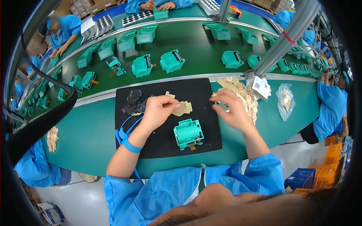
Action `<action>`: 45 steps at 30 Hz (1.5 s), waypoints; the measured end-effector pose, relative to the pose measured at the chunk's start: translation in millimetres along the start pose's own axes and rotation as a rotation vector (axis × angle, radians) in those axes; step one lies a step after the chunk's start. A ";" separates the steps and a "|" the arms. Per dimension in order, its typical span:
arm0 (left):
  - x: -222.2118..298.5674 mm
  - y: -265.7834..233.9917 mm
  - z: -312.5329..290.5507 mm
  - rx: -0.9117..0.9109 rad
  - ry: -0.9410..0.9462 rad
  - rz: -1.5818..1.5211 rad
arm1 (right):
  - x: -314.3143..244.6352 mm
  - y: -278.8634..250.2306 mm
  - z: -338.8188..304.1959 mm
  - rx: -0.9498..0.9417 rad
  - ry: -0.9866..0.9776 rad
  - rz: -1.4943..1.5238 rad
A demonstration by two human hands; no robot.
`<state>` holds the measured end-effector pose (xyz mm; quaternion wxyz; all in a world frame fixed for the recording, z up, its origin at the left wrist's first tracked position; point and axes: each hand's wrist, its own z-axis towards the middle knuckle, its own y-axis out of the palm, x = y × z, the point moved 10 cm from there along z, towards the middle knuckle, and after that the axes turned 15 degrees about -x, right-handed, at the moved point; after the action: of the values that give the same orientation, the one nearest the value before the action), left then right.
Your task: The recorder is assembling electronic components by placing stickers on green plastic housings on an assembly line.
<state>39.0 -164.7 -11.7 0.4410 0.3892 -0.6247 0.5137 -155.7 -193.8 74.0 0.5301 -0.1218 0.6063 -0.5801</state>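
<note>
My left hand (160, 111), a blue band round its wrist, is closed in a pinch on small beige paper-like pieces (184, 108) above the black mat (162, 145). How many it grips, I cannot tell. My right hand (232, 109) hovers over the mat's right edge, thumb and forefinger apart. A tiny yellowish spot shows at its fingertip, too small to name. Between and below both hands, a green plastic housing (188, 132) lies with its hollow side up, a brown flat tab sticking out at its near edge. It is touched by neither hand.
Dark scraps (134, 102) lie at the mat's far left. Beige pieces (243, 96) are heaped to its right, near a clear bag (286, 101). Beyond runs a green conveyor (196, 41) carrying several green housings (172, 61). A metal post (284, 39) rises at right. Co-workers sit around.
</note>
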 end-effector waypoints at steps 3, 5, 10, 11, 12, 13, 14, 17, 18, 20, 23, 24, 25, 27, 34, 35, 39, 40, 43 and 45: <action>1.6 8.1 0.4 -0.014 0.094 -0.047 | -16.1 39.7 28.4 -0.102 0.020 0.336; 9.8 8.7 0.1 0.016 0.245 -0.005 | -11.9 61.5 41.2 -0.116 0.042 0.364; 19.4 6.5 -6.0 0.085 0.335 0.058 | 3.5 74.9 47.9 -0.036 0.061 0.246; 9.6 4.2 -4.7 0.084 0.293 -0.100 | -2.6 69.6 45.6 -0.001 0.041 0.333; -0.2 3.9 -3.6 0.081 0.249 -0.258 | -5.9 66.3 43.8 0.034 0.020 0.419; 5.1 7.1 -5.7 0.075 0.283 -0.336 | -5.0 73.1 43.9 0.002 0.000 0.529; 8.7 9.0 -7.3 0.068 0.287 -0.337 | -4.8 71.7 43.0 0.008 0.004 0.524; 6.1 11.7 -8.7 0.058 0.281 -0.364 | -10.5 61.5 42.0 0.026 0.081 0.523; 5.8 11.7 -8.4 0.057 0.280 -0.366 | -11.0 61.0 41.5 0.025 0.082 0.523; 6.3 17.2 -6.5 -0.006 0.214 -0.173 | -37.8 38.8 35.6 0.184 -0.140 0.240; 8.4 19.4 -7.0 0.014 0.225 -0.244 | -70.2 29.6 25.5 0.270 -0.254 -0.317; 9.2 18.6 -7.6 0.024 0.225 -0.271 | -70.7 29.9 26.0 0.269 -0.258 -0.316; 10.0 19.4 -7.9 0.024 0.226 -0.270 | -74.2 31.7 24.7 0.268 -0.279 -0.353; 10.8 19.6 -9.0 0.034 0.235 -0.302 | -76.1 34.0 22.9 0.268 -0.301 -0.390; 30.3 16.6 -15.7 0.109 0.405 -0.108 | -62.4 41.3 21.7 0.245 -0.294 -0.214; 30.6 19.2 -16.0 0.094 0.379 -0.064 | -63.5 40.9 21.8 0.234 -0.301 -0.212; 27.3 19.1 -18.7 0.122 0.384 -0.098 | -58.0 39.5 24.5 0.214 -0.292 -0.134; 27.5 18.6 -18.4 0.121 0.384 -0.098 | -54.4 37.5 25.5 0.217 -0.291 -0.085; 37.2 16.4 -22.2 0.162 0.461 -0.001 | -50.6 37.0 25.0 0.217 -0.292 -0.049; 48.4 16.0 -30.1 0.237 0.571 0.152 | -51.9 37.8 25.6 0.214 -0.293 -0.062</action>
<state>13.5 -134.0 32.1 0.5104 0.2299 -0.4388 0.7029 -96.8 -157.7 74.6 0.6046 -0.1667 0.4534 -0.6333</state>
